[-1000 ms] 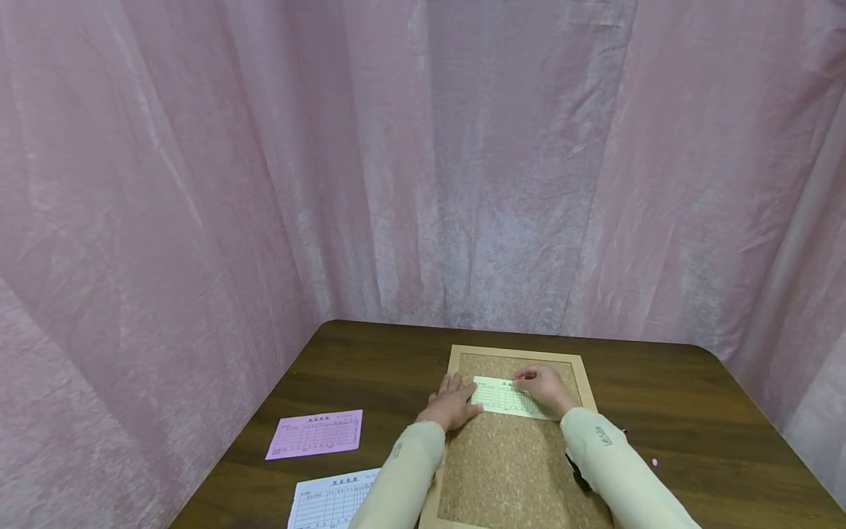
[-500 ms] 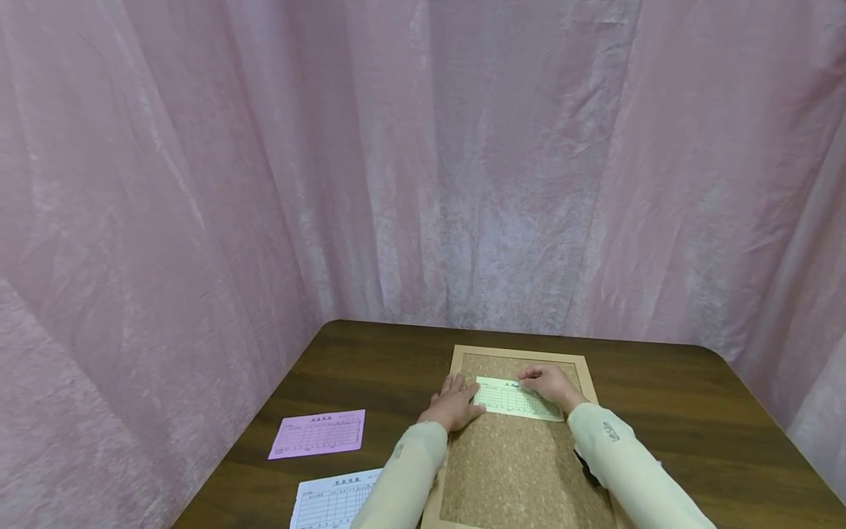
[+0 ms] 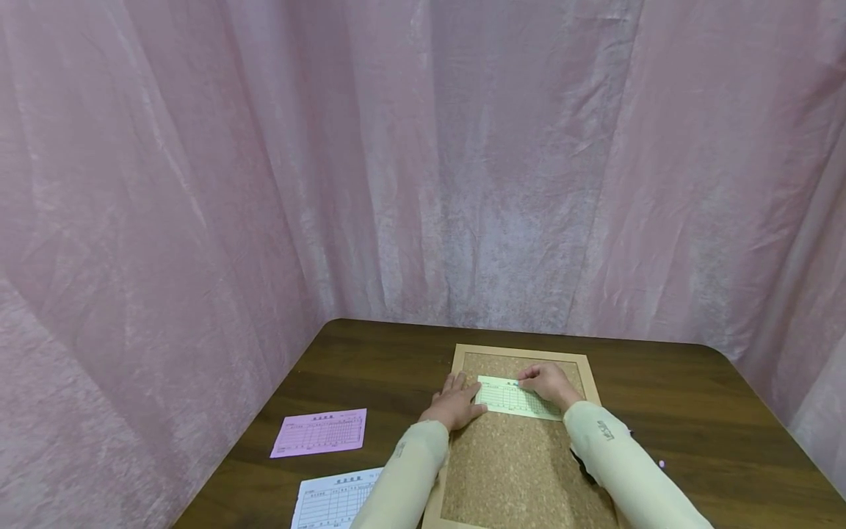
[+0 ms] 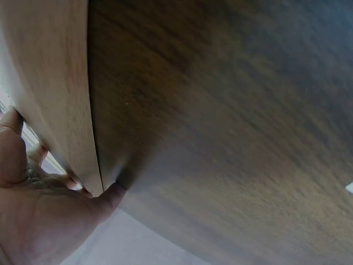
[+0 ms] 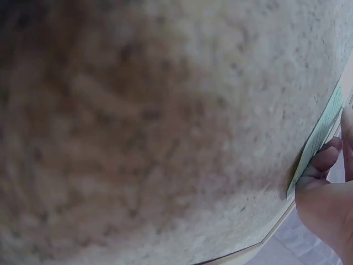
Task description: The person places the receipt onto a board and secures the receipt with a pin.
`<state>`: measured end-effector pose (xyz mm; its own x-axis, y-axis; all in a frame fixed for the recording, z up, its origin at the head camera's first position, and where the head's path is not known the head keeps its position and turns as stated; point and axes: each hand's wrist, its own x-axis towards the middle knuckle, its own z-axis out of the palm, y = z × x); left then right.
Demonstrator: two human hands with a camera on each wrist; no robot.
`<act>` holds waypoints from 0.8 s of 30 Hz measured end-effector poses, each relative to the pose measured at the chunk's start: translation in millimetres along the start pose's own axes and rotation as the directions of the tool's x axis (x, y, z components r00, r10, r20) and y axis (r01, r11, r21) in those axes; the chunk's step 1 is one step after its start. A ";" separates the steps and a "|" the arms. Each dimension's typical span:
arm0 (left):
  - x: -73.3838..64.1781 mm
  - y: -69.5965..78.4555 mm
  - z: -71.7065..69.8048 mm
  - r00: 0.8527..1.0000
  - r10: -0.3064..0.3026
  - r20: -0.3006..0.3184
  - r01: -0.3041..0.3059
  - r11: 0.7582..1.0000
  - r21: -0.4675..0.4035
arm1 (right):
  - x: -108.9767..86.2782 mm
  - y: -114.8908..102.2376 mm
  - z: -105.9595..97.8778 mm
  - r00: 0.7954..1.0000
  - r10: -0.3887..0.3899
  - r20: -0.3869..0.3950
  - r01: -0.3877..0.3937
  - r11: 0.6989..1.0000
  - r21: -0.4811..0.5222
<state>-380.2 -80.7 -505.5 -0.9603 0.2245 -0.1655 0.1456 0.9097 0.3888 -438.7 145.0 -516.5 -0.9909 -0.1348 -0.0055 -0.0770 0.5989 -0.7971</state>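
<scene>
A pale green printed slip (image 3: 509, 397) lies across the upper part of a wood-framed cork board (image 3: 512, 470). My left hand (image 3: 454, 405) rests on the board's left frame, its fingers spread and its thumb and forefinger at the slip's left end. In the left wrist view, the left hand (image 4: 47, 204) lies along the frame's edge. My right hand (image 3: 548, 383) pinches a small blue pin (image 3: 517, 383) at the slip's top edge; its tip is hidden. The right wrist view catches the right hand (image 5: 325, 190) beside the green slip (image 5: 317, 138), its curled fingers over the paper.
A pink printed slip (image 3: 320, 433) and a white one (image 3: 335, 502) lie on the dark wooden table (image 3: 383, 353) to the left. A tiny pinkish object (image 3: 662, 463) sits right of the board. Pink curtains (image 3: 463, 169) hang behind the table.
The right hand keeps its pinch at the slip's top edge with only slight shifts; the blue bit showed more clearly half a second ago. The left hand stays in place.
</scene>
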 end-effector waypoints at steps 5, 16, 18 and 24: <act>-1.6 0.8 -0.4 1.000 -0.002 0.002 0.002 1.000 -0.006 | 0.0 0.3 2.7 1.000 0.009 -0.013 -0.009 1.000 -0.026; -3.6 1.1 -1.8 1.000 -0.005 0.002 0.005 1.000 -0.006 | -0.2 -2.0 5.0 1.000 0.025 -0.014 -0.026 0.997 -0.068; -4.1 1.4 -1.9 1.000 -0.004 0.000 0.004 1.000 -0.006 | 0.7 -1.1 5.5 1.000 0.021 -0.016 -0.022 0.997 -0.076; -5.4 1.9 -2.4 1.000 0.004 0.000 -0.004 1.000 -0.011 | -1.8 -0.2 5.8 1.000 0.014 -0.023 -0.015 0.999 -0.035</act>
<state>-375.3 -81.1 -501.7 -0.9598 0.2277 -0.1639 0.1464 0.9049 0.3997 -436.3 140.6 -519.8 -0.9941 -0.1080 -0.0033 -0.0658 0.6285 -0.7750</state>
